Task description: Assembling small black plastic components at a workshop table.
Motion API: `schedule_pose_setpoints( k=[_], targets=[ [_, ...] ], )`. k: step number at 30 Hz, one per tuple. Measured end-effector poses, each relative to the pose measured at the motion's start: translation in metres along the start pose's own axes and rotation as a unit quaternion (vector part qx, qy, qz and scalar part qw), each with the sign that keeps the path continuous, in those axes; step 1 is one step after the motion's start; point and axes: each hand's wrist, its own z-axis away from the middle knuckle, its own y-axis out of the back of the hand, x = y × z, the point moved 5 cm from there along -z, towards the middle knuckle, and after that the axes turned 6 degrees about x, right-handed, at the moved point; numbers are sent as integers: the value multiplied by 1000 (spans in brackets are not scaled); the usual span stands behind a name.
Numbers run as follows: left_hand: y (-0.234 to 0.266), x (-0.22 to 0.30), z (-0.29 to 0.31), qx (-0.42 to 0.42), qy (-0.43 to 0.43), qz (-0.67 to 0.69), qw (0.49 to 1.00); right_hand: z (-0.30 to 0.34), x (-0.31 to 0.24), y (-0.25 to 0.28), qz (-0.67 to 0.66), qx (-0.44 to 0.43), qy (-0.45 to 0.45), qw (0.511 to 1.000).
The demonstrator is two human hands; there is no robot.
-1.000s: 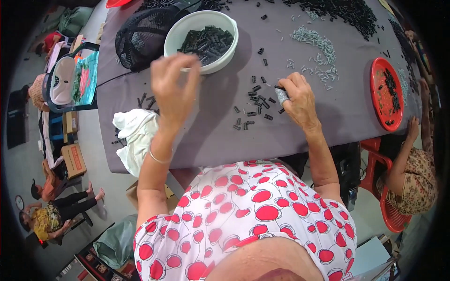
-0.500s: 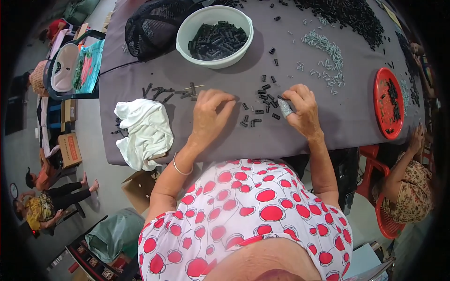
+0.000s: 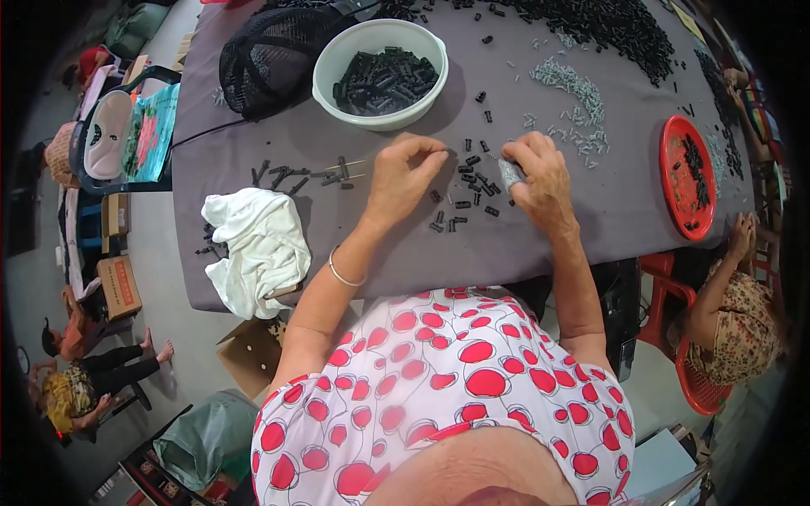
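Progress, judged from how things lie: part done. A good load of black pieces [image 3: 388, 82] is gathered in the white bowl [image 3: 381, 123], not filled to the rim. A small group of loose black pieces [image 3: 463, 205] is left scattered on the tablecloth [image 3: 472, 261] between the two hands. Far more is left at the far edge, where a large black heap [image 3: 620, 38] is spread, with an arc of small grey parts [image 3: 582, 99] strewn on the near side of it. Whether the bowl's pieces are finished cannot be told.

Left hand [image 3: 411, 173]: held just left of the loose group, below the bowl; thumb and fingertips brought close together, but whether anything is pinched cannot be told. Right hand [image 3: 538, 177]: held just right of the group, fingers curled in toward the thumb; a silvery-grey wrapping [image 3: 511, 172] is seen at the thumb side, worn or gripped not clear, and any piece in the fingers is hidden.

Materials: loose pieces are short, dark, tube-like, probably hard plastic. Grey parts are slim and pin-like. Bowl is smooth, round, plastic-looking. Tablecloth is matte grey fabric. To the left, a crumpled soft white cloth [image 3: 257, 249] is set near longer black pieces [image 3: 291, 173] and thin pale sticks [image 3: 359, 163]. Black netting is seen on the mesh item [image 3: 270, 63]. More black bits are held in a shiny red oval tray [image 3: 677, 181].
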Motion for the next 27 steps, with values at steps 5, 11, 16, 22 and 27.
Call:
schedule_pose_setpoints(
  k=[5, 11, 16, 22, 27],
  targets=[
    [1, -16, -3, 23, 34, 39, 998, -13, -7, -22, 8, -26, 80, 996],
    [0, -10, 3, 30, 16, 70, 997, -20, -11, -28, 57, -55, 129, 989],
    [-5, -8, 16, -26, 116, 167, 979, -8, -33, -6, 18, 67, 125, 990],
    [-21, -7, 27, -106, 176, 400, 893, 11, -48, -5, 30, 154, 91, 983],
    [-26, -9, 34, -81, 215, 472, 851, 19, -64, -11, 35, 199, 57, 978]
  ],
)
